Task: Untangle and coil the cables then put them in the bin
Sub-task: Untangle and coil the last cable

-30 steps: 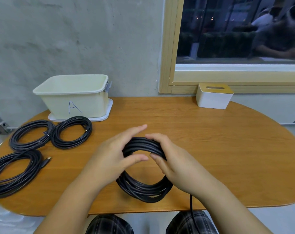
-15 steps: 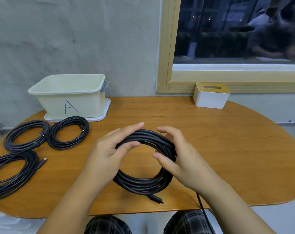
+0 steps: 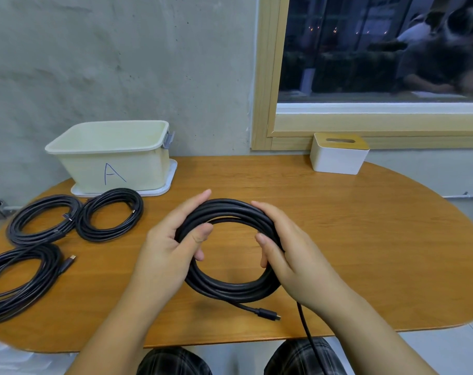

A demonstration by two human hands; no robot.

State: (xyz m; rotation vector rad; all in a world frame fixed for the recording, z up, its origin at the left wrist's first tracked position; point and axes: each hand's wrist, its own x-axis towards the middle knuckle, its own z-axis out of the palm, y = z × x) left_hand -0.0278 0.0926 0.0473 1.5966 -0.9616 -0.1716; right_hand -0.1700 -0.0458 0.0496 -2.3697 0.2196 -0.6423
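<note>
A black coiled cable lies at the table's middle front, held from both sides. My left hand grips its left side, thumb inside the ring. My right hand grips the right side, thumb inside too. One plug end sticks out at the front; another strand hangs off the table edge by my right wrist. The cream bin marked A stands open at the back left. Three more coiled black cables lie left: one, one and one.
The bin stands on a white tray against the grey wall. A white box with a wooden slotted lid sits at the back right below the window. The oval wooden table shows bare wood on its right half.
The coil has been spread from a bunched, lifted loop into a wider ring lying flatter. My hands have moved apart to its sides, and a plug end now shows at the front.
</note>
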